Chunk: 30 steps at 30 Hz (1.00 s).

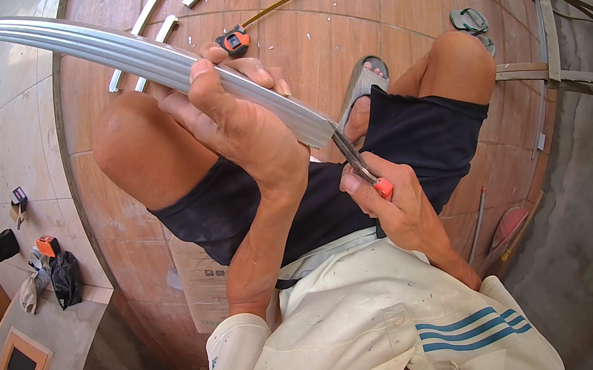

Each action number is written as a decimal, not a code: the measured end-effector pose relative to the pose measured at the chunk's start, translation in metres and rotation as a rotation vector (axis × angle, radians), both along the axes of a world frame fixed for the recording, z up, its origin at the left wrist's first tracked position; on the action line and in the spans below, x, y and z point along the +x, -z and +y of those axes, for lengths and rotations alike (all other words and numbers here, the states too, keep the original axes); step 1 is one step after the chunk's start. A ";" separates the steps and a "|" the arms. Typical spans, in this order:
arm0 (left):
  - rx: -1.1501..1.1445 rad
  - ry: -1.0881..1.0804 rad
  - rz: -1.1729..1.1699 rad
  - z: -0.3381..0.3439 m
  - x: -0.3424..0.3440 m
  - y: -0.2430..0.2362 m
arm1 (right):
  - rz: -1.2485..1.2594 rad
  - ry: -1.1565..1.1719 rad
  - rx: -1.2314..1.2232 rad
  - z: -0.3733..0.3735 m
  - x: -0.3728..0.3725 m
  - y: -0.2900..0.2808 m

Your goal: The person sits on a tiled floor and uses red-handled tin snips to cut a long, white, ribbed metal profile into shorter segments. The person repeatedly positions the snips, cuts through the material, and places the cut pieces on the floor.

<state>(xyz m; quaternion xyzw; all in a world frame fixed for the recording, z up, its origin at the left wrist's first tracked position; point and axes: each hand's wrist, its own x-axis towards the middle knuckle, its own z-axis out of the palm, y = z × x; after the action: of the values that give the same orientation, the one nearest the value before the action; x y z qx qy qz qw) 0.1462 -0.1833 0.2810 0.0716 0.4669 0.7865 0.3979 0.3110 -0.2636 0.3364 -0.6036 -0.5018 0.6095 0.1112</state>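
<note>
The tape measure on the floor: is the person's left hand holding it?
No. The left hand grips a long grey metal strip, while the tape measure lies on the wooden floor beyond it.

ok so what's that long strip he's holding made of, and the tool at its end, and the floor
The long strip looks like extruded aluminium or grey plastic: pale, ribbed lengthwise, with a dull sheen. It is held in the left hand. The tool in the right hand seems to be steel pliers or a cutter, with dark metal jaws and an orange, likely plastic-coated handle. The floor looks like glossy wood-grain tile, judging by its grout lines.
</note>
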 end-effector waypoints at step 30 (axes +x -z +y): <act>-0.024 0.015 0.092 -0.001 0.003 -0.016 | -0.079 -0.059 0.068 -0.002 0.004 0.002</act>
<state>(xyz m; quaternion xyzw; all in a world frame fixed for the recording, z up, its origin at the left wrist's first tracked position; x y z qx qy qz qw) 0.1492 -0.1847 0.2975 0.1065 0.4937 0.7735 0.3828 0.3150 -0.2652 0.3339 -0.6079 -0.5439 0.5708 0.0939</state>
